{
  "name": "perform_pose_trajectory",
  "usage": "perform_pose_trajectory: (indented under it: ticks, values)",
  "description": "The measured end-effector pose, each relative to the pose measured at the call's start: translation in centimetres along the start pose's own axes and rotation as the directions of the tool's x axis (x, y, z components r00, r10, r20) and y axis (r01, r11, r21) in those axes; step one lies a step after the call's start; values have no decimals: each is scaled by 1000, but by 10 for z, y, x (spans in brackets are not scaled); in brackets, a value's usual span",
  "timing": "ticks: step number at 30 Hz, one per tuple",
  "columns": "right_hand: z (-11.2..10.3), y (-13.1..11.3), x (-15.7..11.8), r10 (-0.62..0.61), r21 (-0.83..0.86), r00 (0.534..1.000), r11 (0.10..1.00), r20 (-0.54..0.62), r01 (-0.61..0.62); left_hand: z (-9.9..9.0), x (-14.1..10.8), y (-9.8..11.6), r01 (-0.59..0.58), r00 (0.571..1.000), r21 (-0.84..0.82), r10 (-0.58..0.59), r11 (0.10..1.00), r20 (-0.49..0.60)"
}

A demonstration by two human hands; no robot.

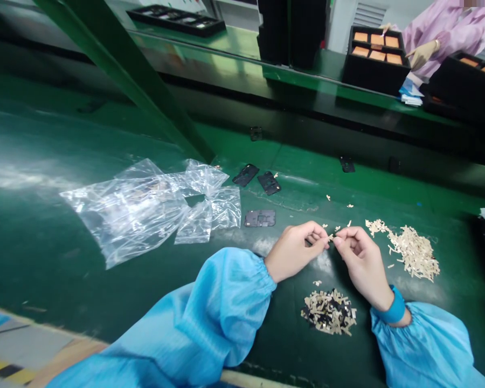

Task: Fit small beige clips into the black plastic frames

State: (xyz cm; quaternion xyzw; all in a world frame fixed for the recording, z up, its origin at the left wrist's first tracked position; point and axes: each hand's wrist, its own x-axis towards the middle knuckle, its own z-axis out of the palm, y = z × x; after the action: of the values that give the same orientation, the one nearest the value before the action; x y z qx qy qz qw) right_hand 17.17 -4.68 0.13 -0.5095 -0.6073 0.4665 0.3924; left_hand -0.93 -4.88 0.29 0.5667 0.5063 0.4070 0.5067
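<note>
My left hand (pixel 299 249) and my right hand (pixel 362 264) meet fingertip to fingertip over the green table. Between them is a small beige piece (pixel 330 237), pinched by the left thumb and finger. The right fingertips are pinched together at its other side; what they grip is too small to make out. A pile of beige pieces (pixel 416 253) lies to the right of my right hand. Nearer to me, between my forearms, sits a pile of mixed beige and black pieces (pixel 329 312). A few loose beige bits (pixel 328 198) are scattered beyond my fingers.
Clear plastic bags (pixel 145 202) lie at the left, beside several flat black plastic parts (pixel 260 218). A green post (pixel 125 75) slants across the upper left. Beyond a raised ledge, a person in pink (pixel 448 32) handles a black box with orange blocks (pixel 375 62).
</note>
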Motion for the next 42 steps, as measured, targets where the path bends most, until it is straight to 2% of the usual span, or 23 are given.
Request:
perform_pose_trajectory:
  ticks: [4,7,11,14,18,27,30,35,38,42]
  values:
    - [-4,3,1,-114,-134,991,983,75,123,-2,0,-1,-30,999,94,28,995,22]
    - [-5,3,0,-140,-184,985,970,106,158,-3,1,-1,-15,1000,71,13,997,20]
    - [-4,4,-1,-157,-179,983,969,96,172,-1,0,1,-35,999,66,37,997,-32]
    - [-2,4,-2,-181,-196,981,961,77,193,1,-1,2,-66,994,156,79,985,-76]
    - [-1,0,-3,-218,-248,974,942,57,225,1,-3,3,-92,993,289,110,953,-47]
    - [1,-1,-5,-262,-305,962,913,71,271,1,-4,4,-99,995,229,102,968,-2]
    - [0,0,-5,-245,-277,967,927,67,254,0,-3,3,-119,992,233,124,965,-7]
    - [-3,8,-1,-89,-120,995,989,-48,82,-8,3,-2,-111,970,322,173,940,-169]
    - [-4,11,0,-36,-73,997,997,-65,32,-11,5,-4,-147,966,392,217,908,-141]
    - [-4,10,0,-34,-78,999,996,-34,31,-10,4,-6,-197,955,449,274,872,-115]
